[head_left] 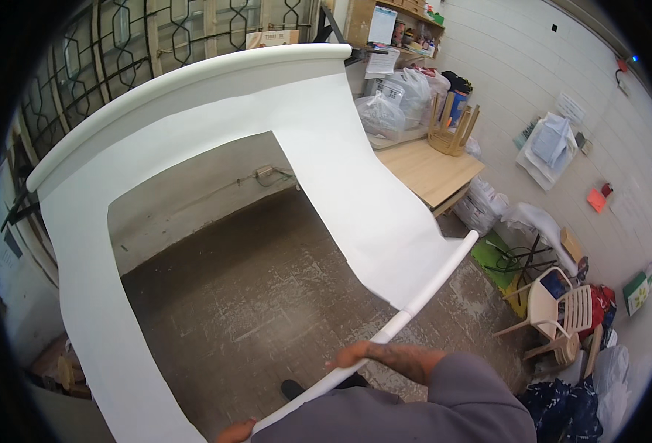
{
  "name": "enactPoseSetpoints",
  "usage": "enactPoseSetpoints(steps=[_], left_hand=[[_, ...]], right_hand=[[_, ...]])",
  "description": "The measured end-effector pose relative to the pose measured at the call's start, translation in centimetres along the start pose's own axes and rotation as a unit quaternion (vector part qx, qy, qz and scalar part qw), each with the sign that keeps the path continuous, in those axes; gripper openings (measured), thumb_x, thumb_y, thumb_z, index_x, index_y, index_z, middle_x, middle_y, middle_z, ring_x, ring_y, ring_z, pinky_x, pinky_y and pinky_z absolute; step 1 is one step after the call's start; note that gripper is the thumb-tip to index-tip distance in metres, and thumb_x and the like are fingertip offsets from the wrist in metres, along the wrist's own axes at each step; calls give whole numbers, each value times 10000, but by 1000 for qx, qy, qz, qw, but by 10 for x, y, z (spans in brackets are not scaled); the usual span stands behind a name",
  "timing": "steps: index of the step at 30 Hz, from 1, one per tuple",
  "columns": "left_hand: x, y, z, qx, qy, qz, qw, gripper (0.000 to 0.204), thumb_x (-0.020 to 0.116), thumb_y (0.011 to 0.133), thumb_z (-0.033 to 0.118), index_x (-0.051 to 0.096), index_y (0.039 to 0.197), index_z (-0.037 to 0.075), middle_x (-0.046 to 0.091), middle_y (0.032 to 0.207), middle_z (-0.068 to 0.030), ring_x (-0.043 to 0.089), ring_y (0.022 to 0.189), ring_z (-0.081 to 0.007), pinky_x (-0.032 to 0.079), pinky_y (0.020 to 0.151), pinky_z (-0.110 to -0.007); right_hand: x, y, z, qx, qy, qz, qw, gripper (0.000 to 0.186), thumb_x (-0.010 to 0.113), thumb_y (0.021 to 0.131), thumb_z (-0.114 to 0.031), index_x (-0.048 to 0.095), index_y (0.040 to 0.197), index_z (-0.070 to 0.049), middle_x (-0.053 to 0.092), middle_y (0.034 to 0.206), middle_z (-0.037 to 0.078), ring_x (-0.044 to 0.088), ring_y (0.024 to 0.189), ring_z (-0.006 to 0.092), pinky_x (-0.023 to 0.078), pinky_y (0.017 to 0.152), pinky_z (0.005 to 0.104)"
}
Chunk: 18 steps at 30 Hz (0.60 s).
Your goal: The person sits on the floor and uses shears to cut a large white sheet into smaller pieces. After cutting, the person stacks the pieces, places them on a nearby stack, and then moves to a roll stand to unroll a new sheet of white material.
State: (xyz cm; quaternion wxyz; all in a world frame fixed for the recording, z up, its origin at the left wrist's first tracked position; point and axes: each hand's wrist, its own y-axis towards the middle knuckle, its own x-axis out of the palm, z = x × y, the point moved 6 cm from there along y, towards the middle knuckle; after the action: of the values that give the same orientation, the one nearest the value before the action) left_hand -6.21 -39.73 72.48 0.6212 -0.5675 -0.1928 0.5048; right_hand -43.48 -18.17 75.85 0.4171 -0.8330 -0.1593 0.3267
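A large white sheet (355, 177) with a big rectangular opening cut through its middle hangs from a long white roll (193, 70) along the barred window. Its near edge meets a white tube (414, 306) slanting from the lower left up to the right in front of my body. My right hand (349, 355) is closed around the middle of this tube, palm downward. At the bottom edge of the picture, my left hand (236, 431) is closed at the tube's near left part, only partly in view. Through the opening the worn floor (245, 295) shows.
A wooden table (433, 170) with an upturned stool (451, 129) and plastic bags (392, 111) stands at the right back. Beige plastic chairs (555, 310), a green mat (496, 258) and more bags lie along the right wall. My shoe (291, 389) shows below the tube.
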Motion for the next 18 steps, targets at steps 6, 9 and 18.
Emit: enactPoseSetpoints(steps=[6, 9, 18], left_hand=[[-59, 20, 5, 15, 23, 45, 999, 655, 250, 999, 489, 606, 1207, -21, 550, 1302, -265, 515, 1227, -418, 384, 1023, -475], [-81, 40, -2, 86, 42, 28, 995, 644, 300, 984, 484, 597, 1209, -41, 537, 1311, -283, 509, 1233, -421, 385, 1025, -467], [-170, 114, -5, 99, -5, -36, 994, 685, 294, 976, 522, 544, 1298, -28, 484, 1361, -296, 453, 1289, -415, 354, 1068, -451]], right_hand=[[-41, 19, -18, 7, -97, 21, 995, 739, 258, 983, -608, 652, 1175, -13, 627, 1201, 222, 546, 1193, 392, 374, 1025, 510], [-73, 40, -24, 10, -19, 54, 998, 757, 287, 972, -616, 681, 1059, 25, 645, 1076, 273, 586, 1058, 441, 427, 945, 498], [-168, 98, -15, 45, -60, 50, 996, 712, 292, 981, -578, 653, 1163, 8, 633, 1165, 239, 569, 1142, 410, 435, 966, 477]])
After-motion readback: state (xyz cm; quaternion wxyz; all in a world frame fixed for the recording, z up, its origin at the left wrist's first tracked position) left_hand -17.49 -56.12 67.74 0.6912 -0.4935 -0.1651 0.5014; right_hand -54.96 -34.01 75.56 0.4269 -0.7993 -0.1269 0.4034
